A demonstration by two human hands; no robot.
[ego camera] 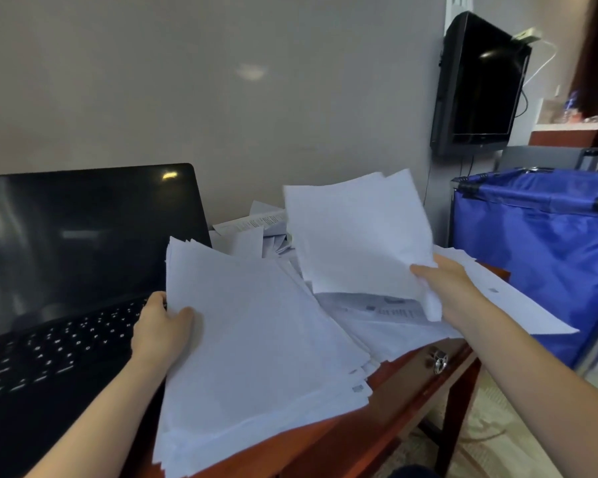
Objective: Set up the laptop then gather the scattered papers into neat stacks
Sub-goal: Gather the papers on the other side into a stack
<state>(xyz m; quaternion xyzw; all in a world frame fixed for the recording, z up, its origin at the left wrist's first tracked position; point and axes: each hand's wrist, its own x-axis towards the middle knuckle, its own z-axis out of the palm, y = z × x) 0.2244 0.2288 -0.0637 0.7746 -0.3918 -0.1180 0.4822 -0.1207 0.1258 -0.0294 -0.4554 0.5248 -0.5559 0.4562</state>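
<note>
An open black laptop with a dark screen stands at the left of the wooden desk. My left hand grips the left edge of a thick stack of white papers lying beside the laptop, thumb on top. My right hand pinches the lower right corner of a few white sheets lifted above the desk. More loose papers lie scattered under them and toward the wall, some printed.
A black monitor hangs on the wall at the right. A blue fabric cart stands right of the desk. The desk drawer has a metal knob. A grey wall lies straight behind the desk.
</note>
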